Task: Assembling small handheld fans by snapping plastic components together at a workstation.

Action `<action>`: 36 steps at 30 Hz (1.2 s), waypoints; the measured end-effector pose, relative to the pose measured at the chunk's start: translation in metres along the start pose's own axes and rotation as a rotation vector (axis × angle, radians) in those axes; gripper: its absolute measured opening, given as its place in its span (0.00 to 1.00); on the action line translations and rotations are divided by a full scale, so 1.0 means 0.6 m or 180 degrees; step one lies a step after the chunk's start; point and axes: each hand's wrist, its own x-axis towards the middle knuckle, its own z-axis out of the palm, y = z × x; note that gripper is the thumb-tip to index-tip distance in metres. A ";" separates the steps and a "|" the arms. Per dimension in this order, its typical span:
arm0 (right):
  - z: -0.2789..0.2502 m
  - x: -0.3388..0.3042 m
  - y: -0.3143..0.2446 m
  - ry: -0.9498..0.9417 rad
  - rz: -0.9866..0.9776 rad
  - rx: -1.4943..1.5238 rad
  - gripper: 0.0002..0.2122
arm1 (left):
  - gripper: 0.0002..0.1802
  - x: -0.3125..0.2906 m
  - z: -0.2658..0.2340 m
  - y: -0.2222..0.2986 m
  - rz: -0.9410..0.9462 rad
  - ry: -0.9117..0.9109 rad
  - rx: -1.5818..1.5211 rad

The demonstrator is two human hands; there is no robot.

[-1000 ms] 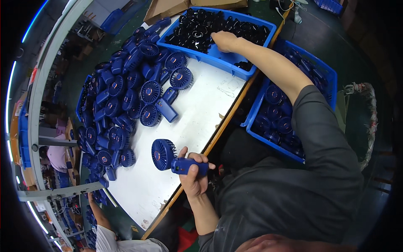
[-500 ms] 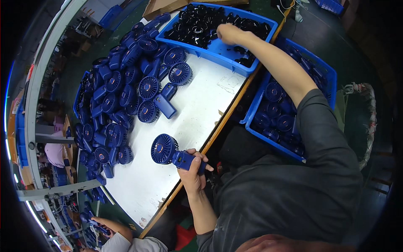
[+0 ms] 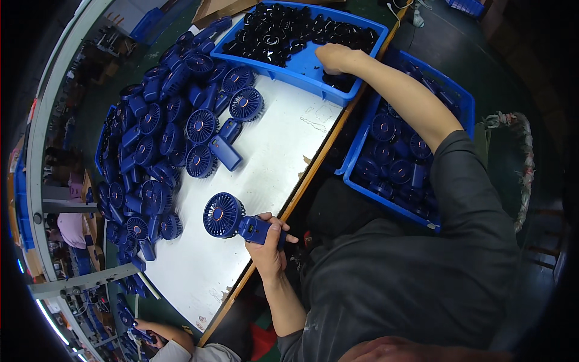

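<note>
My left hand (image 3: 266,246) is wrapped around the handle of a dark blue handheld fan (image 3: 224,215). The fan's round slatted head points left over the white tabletop, and a small dark window shows on its handle. My right hand (image 3: 335,58) is reaching down into a blue tray (image 3: 283,75), its fingers curled and mostly hidden under the back of the hand. Glossy black small parts (image 3: 271,36) fill much of that tray, and a few lie right beside this hand. Whether a part is between its fingers cannot be seen.
A large heap of blue fans (image 3: 172,139) covers the table's left side. Beyond the table's wooden edge (image 3: 313,158), a blue crate (image 3: 344,175) of fans stands at right. A metal frame post (image 3: 41,151) rises at left. Another person's hand (image 3: 148,330) holds a fan at lower left.
My right hand has shifted within the tray toward its near right corner. The left hand keeps hold of the fan. The whole view has moved slightly.
</note>
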 end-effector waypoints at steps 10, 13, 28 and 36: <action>-0.032 -0.105 -0.100 0.1735 -0.1329 0.2000 0.08 | 0.17 0.008 0.017 0.006 0.0284 0.0149 0.0452; 0.006 -0.216 -0.219 0.0911 -0.1926 0.2568 0.07 | 0.19 0.014 0.039 0.009 0.0444 0.0278 0.0483; 0.089 -0.319 -0.298 -0.1996 -0.1789 0.5003 0.14 | 0.13 0.011 0.000 0.000 0.0881 0.0474 0.0084; 0.103 -0.327 -0.304 -0.0213 -0.3093 0.3893 0.16 | 0.13 0.006 -0.011 0.023 -0.0319 -0.0130 -0.1053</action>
